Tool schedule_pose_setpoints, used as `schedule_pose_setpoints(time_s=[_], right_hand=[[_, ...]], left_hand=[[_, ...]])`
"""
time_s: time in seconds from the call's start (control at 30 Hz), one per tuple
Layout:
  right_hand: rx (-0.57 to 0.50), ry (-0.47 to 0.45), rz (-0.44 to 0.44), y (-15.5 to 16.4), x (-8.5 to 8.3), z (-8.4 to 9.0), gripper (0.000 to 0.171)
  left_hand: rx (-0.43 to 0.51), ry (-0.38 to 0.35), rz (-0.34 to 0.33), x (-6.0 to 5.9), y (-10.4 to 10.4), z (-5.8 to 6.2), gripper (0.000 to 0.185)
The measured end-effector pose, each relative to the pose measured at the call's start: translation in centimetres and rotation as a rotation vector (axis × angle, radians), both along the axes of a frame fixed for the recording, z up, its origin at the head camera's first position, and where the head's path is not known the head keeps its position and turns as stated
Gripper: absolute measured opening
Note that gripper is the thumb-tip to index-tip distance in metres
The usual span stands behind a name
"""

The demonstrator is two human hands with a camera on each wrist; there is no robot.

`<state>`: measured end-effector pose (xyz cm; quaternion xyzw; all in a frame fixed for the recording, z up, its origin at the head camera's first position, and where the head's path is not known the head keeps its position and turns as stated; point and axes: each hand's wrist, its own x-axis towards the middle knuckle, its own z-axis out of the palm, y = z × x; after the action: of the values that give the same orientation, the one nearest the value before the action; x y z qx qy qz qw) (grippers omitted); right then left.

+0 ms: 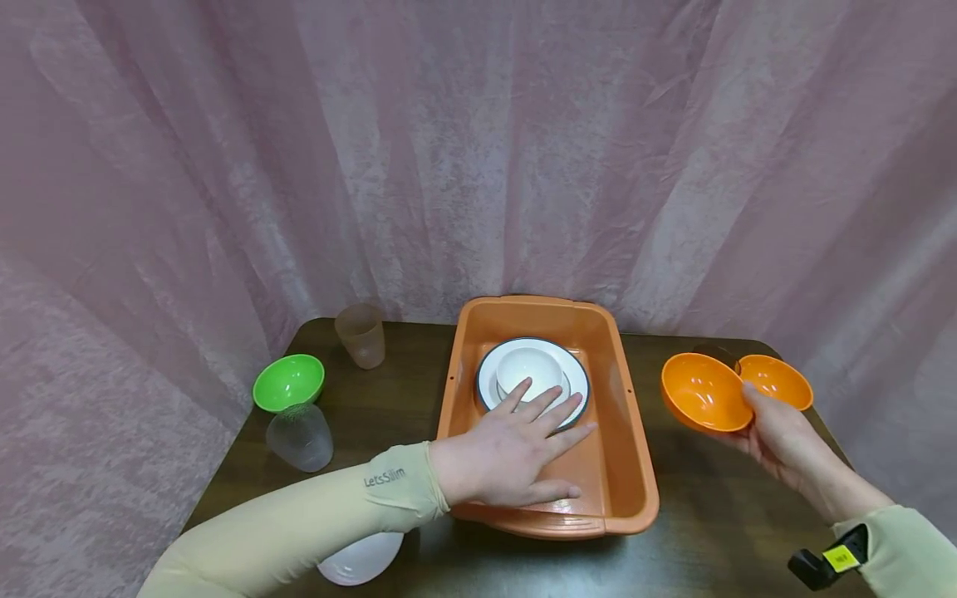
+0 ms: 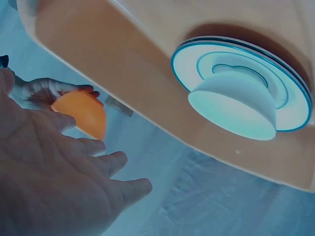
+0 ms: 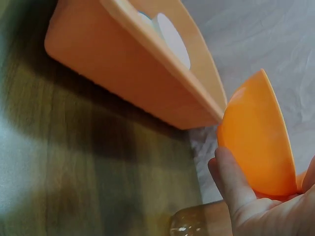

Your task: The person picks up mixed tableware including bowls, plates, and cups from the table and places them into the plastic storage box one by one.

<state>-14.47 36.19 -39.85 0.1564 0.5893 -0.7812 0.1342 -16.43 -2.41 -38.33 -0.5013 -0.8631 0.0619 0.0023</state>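
My left hand (image 1: 512, 457) is spread flat above the orange-brown basin (image 1: 631, 465), its fingers straight and apart. Inside the basin a white bowl (image 1: 529, 370) sits on blue-rimmed white plates (image 1: 489, 365); the left wrist view shows the bowl (image 2: 234, 105) and the stacked plates (image 2: 184, 64) too. To the right of the basin, my right hand (image 1: 785, 436) grips an orange bowl (image 1: 703, 390) by its rim, tilted and lifted above the table. The right wrist view shows the fingers beneath this bowl (image 3: 256, 140). A second orange bowl (image 1: 781, 382) is just behind that hand.
At left are a green bowl (image 1: 290, 382), a clear cup (image 1: 301, 438) and a frosted cup (image 1: 362, 336). A white dish (image 1: 362, 561) lies partly under my left sleeve. A brown glass item (image 3: 204, 220) stands near the orange bowls. Pink curtain (image 1: 478, 166) hangs behind the table.
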Motion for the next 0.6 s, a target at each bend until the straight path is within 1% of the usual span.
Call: schedule_pose_setpoints(time_s=[0.17, 0.23, 0.37, 0.47, 0.6], right_hand=[[0.038, 0.013, 0.020, -0.6, -0.2, 0.7, 0.098], [0.048, 0.017, 0.025, -0.8, -0.2, 1.0, 0.097], [0.026, 0.025, 0.039, -1.3, -0.2, 1.6, 0.097], [0.037, 0.029, 0.053, -1.9, -0.3, 1.9, 0.095], [0.092, 0.031, 0.065, -2.8, -0.6, 2.2, 0.093]], left_hand=[[0.020, -0.008, 0.009, -0.4, -0.8, 0.1, 0.079], [0.033, -0.001, 0.011, -0.5, -1.0, 0.1, 0.078], [0.046, 0.011, 0.019, -0.6, -1.4, 0.1, 0.079], [0.052, 0.001, 0.031, -0.7, -1.8, 0.2, 0.079], [0.068, -0.028, 0.050, -1.1, -2.3, 0.0, 0.079]])
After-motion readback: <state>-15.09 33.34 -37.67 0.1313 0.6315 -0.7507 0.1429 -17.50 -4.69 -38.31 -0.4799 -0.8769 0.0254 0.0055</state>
